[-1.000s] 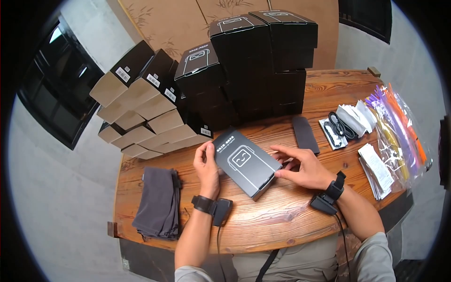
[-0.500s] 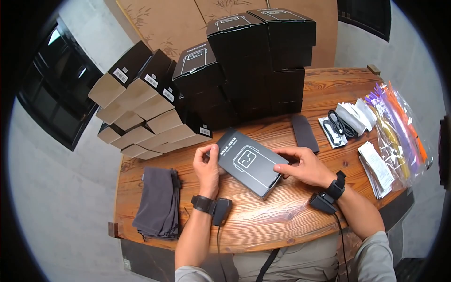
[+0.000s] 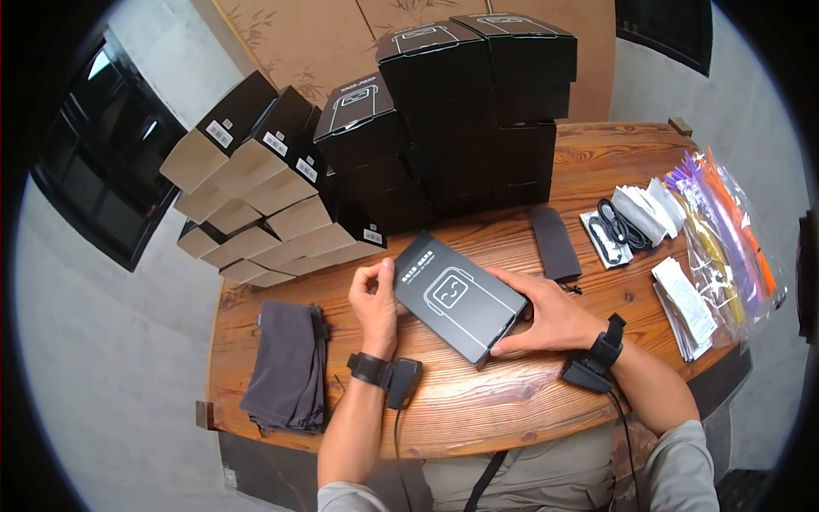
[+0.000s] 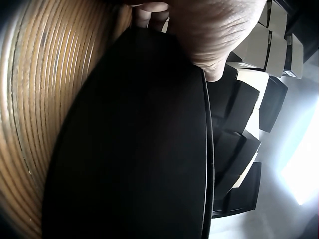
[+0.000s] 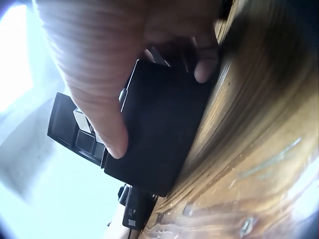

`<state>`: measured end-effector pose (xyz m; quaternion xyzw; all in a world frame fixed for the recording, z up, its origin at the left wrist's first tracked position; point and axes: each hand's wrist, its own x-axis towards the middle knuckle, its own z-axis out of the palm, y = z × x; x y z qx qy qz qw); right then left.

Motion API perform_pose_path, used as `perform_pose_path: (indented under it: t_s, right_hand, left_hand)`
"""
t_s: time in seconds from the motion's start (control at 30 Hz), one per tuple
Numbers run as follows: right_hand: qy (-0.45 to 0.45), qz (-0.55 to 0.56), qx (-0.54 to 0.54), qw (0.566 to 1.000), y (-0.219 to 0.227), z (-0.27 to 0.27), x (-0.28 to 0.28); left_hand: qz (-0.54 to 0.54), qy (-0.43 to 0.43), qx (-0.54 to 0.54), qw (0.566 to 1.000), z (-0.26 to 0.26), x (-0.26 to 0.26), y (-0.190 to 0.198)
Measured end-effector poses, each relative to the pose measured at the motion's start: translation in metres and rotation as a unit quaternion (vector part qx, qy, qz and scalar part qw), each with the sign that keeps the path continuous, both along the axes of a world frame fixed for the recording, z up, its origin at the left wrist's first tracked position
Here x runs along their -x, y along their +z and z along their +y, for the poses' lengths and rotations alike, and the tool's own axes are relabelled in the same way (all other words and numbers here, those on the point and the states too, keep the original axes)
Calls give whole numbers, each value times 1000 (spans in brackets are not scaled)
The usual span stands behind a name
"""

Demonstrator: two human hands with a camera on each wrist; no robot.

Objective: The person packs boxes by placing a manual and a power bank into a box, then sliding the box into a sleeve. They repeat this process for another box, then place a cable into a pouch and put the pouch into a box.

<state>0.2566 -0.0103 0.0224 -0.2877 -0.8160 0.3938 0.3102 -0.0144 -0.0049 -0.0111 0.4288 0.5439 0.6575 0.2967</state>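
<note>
A dark box (image 3: 461, 299) with a white line drawing on its lid is held tilted above the wooden table. At its upper left edge the left hand (image 3: 374, 307) pinches it, thumb on top; the left wrist view shows that hand (image 4: 214, 25) at the far end of the black box side (image 4: 129, 139). Around the lower right end curls the right hand (image 3: 550, 316), thumb at the near corner and fingers at the far side. In the right wrist view the right hand's (image 5: 104, 64) thumb lies along the box's end face (image 5: 159, 119).
Stacked black boxes (image 3: 444, 111) and light-sided boxes (image 3: 281, 192) stand behind. Folded grey cloth (image 3: 286, 367) lies at left. A grey pouch (image 3: 555, 243), black cable (image 3: 621, 226), papers (image 3: 685, 307) and a plastic bag of coloured strips (image 3: 725, 247) lie at right on the table (image 3: 478, 410).
The right hand has shifted from the box's right edge to a wider grip around its lower right end. The box has turned and moved slightly right; the left hand has hardly moved.
</note>
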Motion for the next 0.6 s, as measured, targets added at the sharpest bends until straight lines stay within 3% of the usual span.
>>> perform_pose_path:
  t_s: [0.33, 0.6]
  right_hand:
    - [15, -41, 119, 992, 16, 1, -5]
    - [24, -15, 75, 997, 10, 1, -5]
  left_hand:
    - [-1, 18, -26, 999, 3, 2, -3]
    - [-9, 35, -7, 999, 1, -2, 3]
